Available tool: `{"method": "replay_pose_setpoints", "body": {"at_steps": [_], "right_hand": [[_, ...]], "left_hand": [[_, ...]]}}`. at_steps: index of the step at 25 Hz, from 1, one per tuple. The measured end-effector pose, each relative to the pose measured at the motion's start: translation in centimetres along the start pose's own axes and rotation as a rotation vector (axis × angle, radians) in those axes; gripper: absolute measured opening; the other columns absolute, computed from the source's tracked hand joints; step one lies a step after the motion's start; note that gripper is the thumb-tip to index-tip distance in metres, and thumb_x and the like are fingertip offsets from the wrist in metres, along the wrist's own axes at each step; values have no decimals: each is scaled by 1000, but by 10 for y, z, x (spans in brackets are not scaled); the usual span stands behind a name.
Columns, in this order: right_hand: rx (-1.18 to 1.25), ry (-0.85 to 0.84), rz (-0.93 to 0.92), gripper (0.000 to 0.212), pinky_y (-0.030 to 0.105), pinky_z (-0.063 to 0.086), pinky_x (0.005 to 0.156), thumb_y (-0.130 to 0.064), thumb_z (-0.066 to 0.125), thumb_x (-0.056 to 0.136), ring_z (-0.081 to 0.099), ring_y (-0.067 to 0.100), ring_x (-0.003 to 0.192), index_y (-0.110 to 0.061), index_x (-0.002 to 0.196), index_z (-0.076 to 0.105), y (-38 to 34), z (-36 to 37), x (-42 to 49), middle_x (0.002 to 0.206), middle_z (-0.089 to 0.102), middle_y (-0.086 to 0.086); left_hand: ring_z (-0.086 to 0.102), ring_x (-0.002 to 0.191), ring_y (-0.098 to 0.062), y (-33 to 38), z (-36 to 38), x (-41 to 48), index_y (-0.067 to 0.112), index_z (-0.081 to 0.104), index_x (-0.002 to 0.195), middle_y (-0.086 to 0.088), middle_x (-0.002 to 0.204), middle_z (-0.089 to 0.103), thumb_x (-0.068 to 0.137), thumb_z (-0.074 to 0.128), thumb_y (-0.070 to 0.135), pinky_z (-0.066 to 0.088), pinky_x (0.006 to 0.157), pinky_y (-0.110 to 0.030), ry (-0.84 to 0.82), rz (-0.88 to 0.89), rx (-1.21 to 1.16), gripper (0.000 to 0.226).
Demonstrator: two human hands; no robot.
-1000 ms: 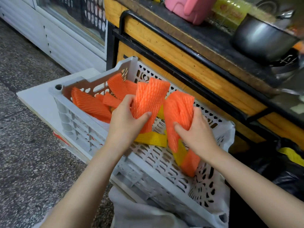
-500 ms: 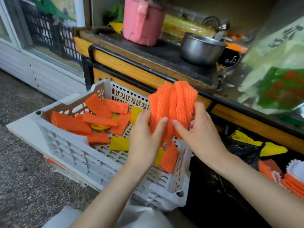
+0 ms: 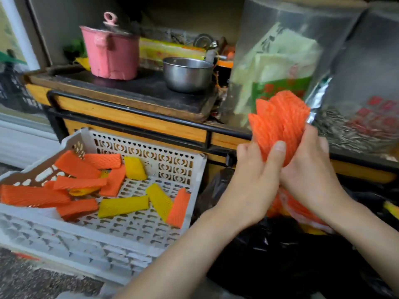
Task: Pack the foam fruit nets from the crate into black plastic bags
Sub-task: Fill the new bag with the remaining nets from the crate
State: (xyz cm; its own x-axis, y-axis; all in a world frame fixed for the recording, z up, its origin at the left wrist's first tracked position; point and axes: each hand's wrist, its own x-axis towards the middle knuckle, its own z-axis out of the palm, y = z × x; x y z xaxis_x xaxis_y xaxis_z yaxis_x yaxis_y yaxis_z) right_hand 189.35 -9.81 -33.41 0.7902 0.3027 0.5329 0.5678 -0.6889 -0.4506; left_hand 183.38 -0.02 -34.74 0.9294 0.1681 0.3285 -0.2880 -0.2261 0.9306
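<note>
Both hands are raised to the right of the crate (image 3: pixel 86 244), clasped together around a bunch of orange foam nets (image 3: pixel 280 119). The left hand (image 3: pixel 252 180) curls round the lower end of the bunch with its thumb pressed flat across the front; the right hand (image 3: pixel 306 167) wraps the same end from the other side, fingers closed on the foam. The upper ends of the nets fan out above the hands. The bunch is held above the open mouth of a black plastic bag (image 3: pixel 291 262), which sits just beside the crate's right wall; more orange nets (image 3: pixel 295 206) show inside the bag, below the wrists.

The white perforated crate holds loose nets on its floor. Orange ones (image 3: pixel 75 167) are heaped toward its left side and far left corner, and one orange net (image 3: pixel 178 208) leans against the right wall. Yellow ones (image 3: pixel 123 206) lie nearer the middle and front, with another by the back wall.

Behind the crate runs a wooden counter (image 3: pixel 129 117) with a black rail along its front edge. On its dark top stand a pink lidded pot (image 3: pixel 111 55) toward the left end and a steel bowl (image 3: pixel 186 74) to the right of it, the two apart. Further right — behind the held bunch — stand tall clear plastic bags (image 3: pixel 280 61) with white and green packets inside.
</note>
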Motion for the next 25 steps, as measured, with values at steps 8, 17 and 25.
{"method": "replay_pose_setpoints", "body": {"at_steps": [8,17,25], "right_hand": [[-6,67,250,75,45,44,95,-40,74,63,53,33,112,-7,120,39,77,-15,12,116,56,14],[-87,-62,316,72,37,41,76,-52,76,65,55,37,108,-13,109,35,86,-7,-1,117,57,17],[-99,3,286,60,36,39,70,-46,72,72,55,34,102,-16,105,32,88,-15,13,111,57,13]], "left_hand": [[42,125,-12,-31,25,31,18,36,144,0,131,46,89,62,20,28,101,-13,-73,-41,279,60],[63,80,-7,-46,41,38,19,46,139,-8,107,67,99,39,17,42,66,-8,-191,-185,79,40],[38,129,-23,-68,18,49,19,31,145,-6,137,41,81,70,25,32,109,-35,-87,-130,758,76]]}}
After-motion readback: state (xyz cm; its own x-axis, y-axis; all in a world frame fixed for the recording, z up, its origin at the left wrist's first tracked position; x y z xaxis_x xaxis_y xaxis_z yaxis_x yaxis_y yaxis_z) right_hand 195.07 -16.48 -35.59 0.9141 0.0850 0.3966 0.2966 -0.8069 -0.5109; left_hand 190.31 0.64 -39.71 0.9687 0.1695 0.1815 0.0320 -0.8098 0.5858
